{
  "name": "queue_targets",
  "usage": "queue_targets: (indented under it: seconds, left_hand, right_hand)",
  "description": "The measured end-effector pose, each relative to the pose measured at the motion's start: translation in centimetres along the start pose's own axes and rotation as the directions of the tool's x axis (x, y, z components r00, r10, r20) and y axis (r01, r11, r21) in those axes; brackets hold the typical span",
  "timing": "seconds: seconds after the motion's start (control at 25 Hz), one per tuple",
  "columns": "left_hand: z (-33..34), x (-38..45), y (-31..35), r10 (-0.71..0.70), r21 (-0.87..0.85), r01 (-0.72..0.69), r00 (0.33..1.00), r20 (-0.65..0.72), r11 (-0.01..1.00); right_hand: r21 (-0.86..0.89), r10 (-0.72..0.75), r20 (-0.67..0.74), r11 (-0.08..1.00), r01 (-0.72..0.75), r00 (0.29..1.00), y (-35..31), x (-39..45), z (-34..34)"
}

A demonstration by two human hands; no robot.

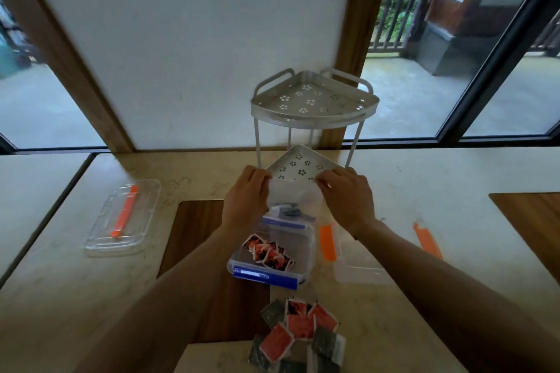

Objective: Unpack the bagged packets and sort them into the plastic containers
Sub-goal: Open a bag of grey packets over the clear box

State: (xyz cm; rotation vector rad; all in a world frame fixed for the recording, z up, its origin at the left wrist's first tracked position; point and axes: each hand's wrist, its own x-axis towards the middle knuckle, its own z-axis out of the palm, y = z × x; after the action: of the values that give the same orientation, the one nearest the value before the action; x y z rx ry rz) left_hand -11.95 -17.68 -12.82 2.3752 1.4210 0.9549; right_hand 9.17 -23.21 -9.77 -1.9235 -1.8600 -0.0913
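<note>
- Clear plastic bag [295,194]: we find it held up at centre frame, directly over the far end of the blue-latched container [274,254], with a few grey packets [288,210] bunched at its bottom.
- Grip: the left hand [247,195] pinches the bag's top edge at its 9 o'clock side, and the right hand [348,195] pinches it at 3 o'clock. Fingers on both are curled onto the film; the mouth is stretched between them.
- Handling, in our judgement: the bag is thin, limp and very light, likely slippery, and will sag wherever it is unsupported. We would take hold at the top rim, as now, or at the bottom corners to tip it.
- The packets look small, flat and light. They should slide out freely and may scatter.
- Blue-latched container: it already holds red-and-black packets [268,251]; its near latch sits at 6 o'clock.
- Second clear container [354,263]: it stands just beside the first at 3 o'clock, carries an orange latch [328,242], and appears to hold nothing.
- Loose pile [298,336]: red and grey packets lie unsorted on the counter at 6 o'clock, near the edge.
- Lid with orange clip [122,216]: it lies well apart at 9 o'clock.
- Loose orange clip [427,239]: it lies at 3 o'clock on the counter.
- Obstruction: the two-tier metal corner rack [313,106] stands at 12 o'clock, its lower tray just behind the hands, limiting forward room.
</note>
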Motion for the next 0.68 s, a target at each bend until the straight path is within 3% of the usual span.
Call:
queue_targets:
  seconds: [0.44,0.68]
  left_hand:
    - [-4.5,-7.7,2.8,-0.002,0.020,0.003,1.000,-0.026,1.000]
    - [-4.2,-12.7,4.4,-0.072,-0.030,0.071,0.997,-0.030,0.997]
  right_hand:
    - [0.001,-0.050,-0.018,0.999,0.050,0.999,-2.9,-7.0,-3.4]
    - [0.089,-0.096,0.019,0.992,0.094,0.995,-2.8,-12.0,-4.0]
